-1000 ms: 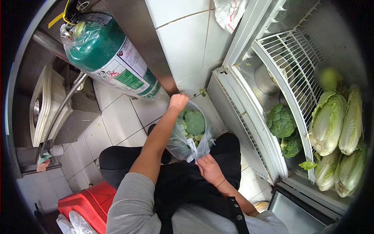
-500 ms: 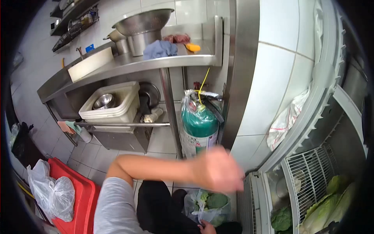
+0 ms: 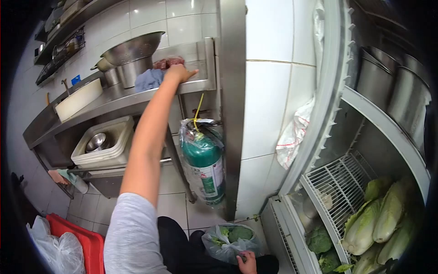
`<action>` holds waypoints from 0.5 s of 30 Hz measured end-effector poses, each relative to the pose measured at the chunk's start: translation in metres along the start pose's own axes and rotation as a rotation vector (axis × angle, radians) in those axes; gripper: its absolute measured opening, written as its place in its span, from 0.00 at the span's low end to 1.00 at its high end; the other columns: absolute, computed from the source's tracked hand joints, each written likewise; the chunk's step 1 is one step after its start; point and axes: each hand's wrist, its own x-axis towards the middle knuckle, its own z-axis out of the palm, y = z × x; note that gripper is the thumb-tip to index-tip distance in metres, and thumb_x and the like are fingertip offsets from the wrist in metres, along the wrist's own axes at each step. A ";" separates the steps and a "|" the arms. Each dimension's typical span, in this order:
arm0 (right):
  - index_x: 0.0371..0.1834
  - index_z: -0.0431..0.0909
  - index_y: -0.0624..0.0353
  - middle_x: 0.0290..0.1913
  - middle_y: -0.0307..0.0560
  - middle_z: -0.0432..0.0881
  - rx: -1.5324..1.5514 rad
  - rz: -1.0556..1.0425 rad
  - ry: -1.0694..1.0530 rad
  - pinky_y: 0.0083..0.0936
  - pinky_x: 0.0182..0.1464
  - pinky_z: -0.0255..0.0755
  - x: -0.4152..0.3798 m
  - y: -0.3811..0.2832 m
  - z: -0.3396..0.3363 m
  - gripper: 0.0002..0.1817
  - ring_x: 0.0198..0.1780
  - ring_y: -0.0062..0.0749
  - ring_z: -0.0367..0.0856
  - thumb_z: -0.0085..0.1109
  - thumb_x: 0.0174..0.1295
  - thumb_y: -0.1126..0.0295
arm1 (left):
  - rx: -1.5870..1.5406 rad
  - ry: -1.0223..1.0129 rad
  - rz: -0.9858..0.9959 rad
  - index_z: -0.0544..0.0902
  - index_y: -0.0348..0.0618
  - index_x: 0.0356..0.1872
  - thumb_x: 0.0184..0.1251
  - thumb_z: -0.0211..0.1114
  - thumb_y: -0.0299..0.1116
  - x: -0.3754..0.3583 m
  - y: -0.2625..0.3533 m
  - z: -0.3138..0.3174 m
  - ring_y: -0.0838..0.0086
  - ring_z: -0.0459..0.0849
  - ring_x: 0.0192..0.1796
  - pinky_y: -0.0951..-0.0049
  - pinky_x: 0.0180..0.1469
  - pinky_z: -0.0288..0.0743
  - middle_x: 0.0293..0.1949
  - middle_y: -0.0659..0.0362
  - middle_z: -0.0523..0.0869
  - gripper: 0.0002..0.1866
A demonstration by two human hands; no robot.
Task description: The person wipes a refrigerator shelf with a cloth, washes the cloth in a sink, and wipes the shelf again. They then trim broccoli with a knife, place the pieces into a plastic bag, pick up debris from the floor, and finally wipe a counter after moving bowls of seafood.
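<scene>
My left hand [image 3: 180,73] reaches over the front edge of the steel counter [image 3: 114,98], its thumb stretched out to the right. Its other fingers are mostly hidden behind the hand, and the small yellow-orange item there cannot be seen. Just left of it lies a blue-grey cloth [image 3: 149,80], with raw red meat [image 3: 169,62] behind. Low in front of me, my right hand [image 3: 247,263] is closed on the rim of a clear plastic bag [image 3: 214,249]. Broccoli [image 3: 240,234] and leafy greens show inside that bag.
A green gas cylinder [image 3: 200,155] wrapped in plastic stands under the counter beside a steel post [image 3: 232,137]. At right, an open fridge holds a wire shelf [image 3: 340,192], napa cabbages [image 3: 365,228] and more broccoli [image 3: 319,239]. A red bin [image 3: 86,246] sits lower left.
My left arm has swung from low over the bag up and leftward to the counter. The yellow-orange item is now out of sight. My right hand stays at the bag; the view has turned right.
</scene>
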 end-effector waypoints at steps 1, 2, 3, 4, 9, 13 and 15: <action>0.47 0.73 0.66 0.52 0.64 0.70 -0.002 0.005 0.013 0.41 0.55 0.65 -0.003 0.005 -0.003 0.19 0.52 0.60 0.68 0.57 0.57 0.64 | 0.069 0.044 -0.064 0.79 0.35 0.43 0.49 0.60 0.64 -0.026 0.008 -0.022 0.54 0.79 0.51 0.63 0.52 0.72 0.44 0.44 0.81 0.36; 0.44 0.74 0.66 0.50 0.64 0.71 0.038 0.079 -0.034 0.40 0.53 0.65 -0.009 0.011 -0.004 0.18 0.51 0.60 0.69 0.57 0.57 0.64 | 0.063 0.095 -0.054 0.78 0.33 0.45 0.50 0.63 0.57 -0.043 0.007 -0.031 0.54 0.80 0.49 0.63 0.50 0.74 0.45 0.44 0.81 0.34; 0.42 0.74 0.67 0.48 0.64 0.71 0.081 0.154 -0.087 0.40 0.52 0.66 -0.014 0.015 -0.005 0.17 0.49 0.60 0.70 0.58 0.57 0.64 | 0.061 0.142 -0.047 0.76 0.31 0.47 0.50 0.66 0.50 -0.054 -0.001 -0.035 0.53 0.81 0.47 0.63 0.48 0.75 0.46 0.43 0.80 0.31; 0.42 0.74 0.67 0.48 0.64 0.71 0.085 0.160 -0.088 0.40 0.52 0.66 -0.015 0.017 -0.009 0.17 0.49 0.60 0.70 0.58 0.57 0.64 | 0.065 0.137 -0.043 0.76 0.31 0.47 0.50 0.66 0.50 -0.053 -0.016 -0.032 0.53 0.81 0.47 0.63 0.48 0.75 0.46 0.43 0.80 0.31; 0.38 0.79 0.60 0.35 0.52 0.80 0.030 -0.017 -0.138 0.29 0.40 0.73 -0.003 0.011 -0.016 0.11 0.35 0.42 0.79 0.60 0.54 0.66 | 0.161 0.045 0.042 0.78 0.32 0.42 0.58 0.60 0.41 -0.119 -0.051 -0.072 0.48 0.80 0.43 0.56 0.44 0.73 0.38 0.39 0.81 0.20; 0.36 0.79 0.60 0.34 0.49 0.79 0.124 -0.092 -0.129 0.25 0.36 0.73 0.022 -0.023 -0.023 0.09 0.34 0.36 0.80 0.59 0.56 0.67 | 0.272 0.196 -0.155 0.77 0.33 0.40 0.60 0.59 0.39 -0.228 -0.062 -0.130 0.49 0.79 0.44 0.56 0.45 0.72 0.38 0.41 0.81 0.17; 0.36 0.78 0.61 0.35 0.49 0.78 0.136 -0.147 -0.133 0.25 0.37 0.73 0.033 -0.052 -0.031 0.09 0.35 0.36 0.79 0.60 0.56 0.67 | 0.257 0.292 -0.038 0.75 0.32 0.49 0.60 0.60 0.35 -0.286 -0.061 -0.165 0.53 0.79 0.47 0.63 0.49 0.71 0.44 0.42 0.80 0.19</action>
